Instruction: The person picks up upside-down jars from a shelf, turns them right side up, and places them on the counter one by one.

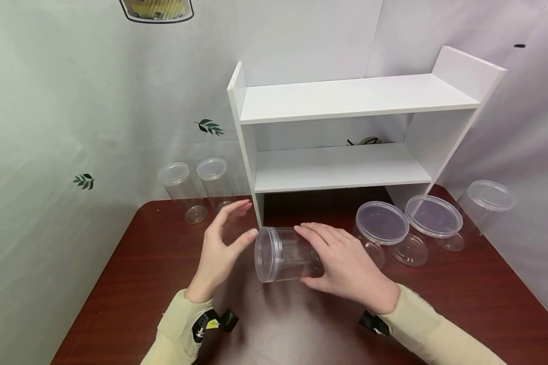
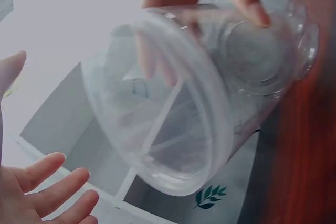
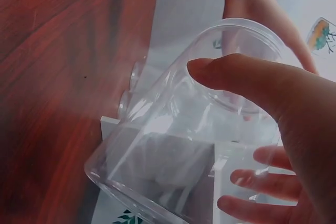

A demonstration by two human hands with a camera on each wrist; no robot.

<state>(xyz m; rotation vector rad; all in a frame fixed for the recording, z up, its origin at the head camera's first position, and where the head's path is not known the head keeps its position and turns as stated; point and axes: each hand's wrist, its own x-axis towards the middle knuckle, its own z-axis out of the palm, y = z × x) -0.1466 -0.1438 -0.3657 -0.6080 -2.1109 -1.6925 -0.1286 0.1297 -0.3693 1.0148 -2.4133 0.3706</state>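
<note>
A clear plastic jar with a screw lid point(image 1: 288, 253) lies sideways in the air over the table, its lid facing left. My right hand point(image 1: 342, 258) grips the body near the base, thumb on the near side and fingers across the far side, as the right wrist view shows around the jar point(image 3: 157, 145). Just left of the lid, my left hand point(image 1: 221, 248) is held with thumb and fingers spread apart. In the left wrist view, a gap shows between its fingers point(image 2: 58, 187) and the jar's lid point(image 2: 173, 108).
A white two-tier shelf point(image 1: 338, 165) stands at the table's back. Two tall lidded jars point(image 1: 178, 185) are left of it. On the right are two wide-lidded jars point(image 1: 381, 223) and a taller jar point(image 1: 488, 197). The dark red table point(image 1: 132, 284) lies below.
</note>
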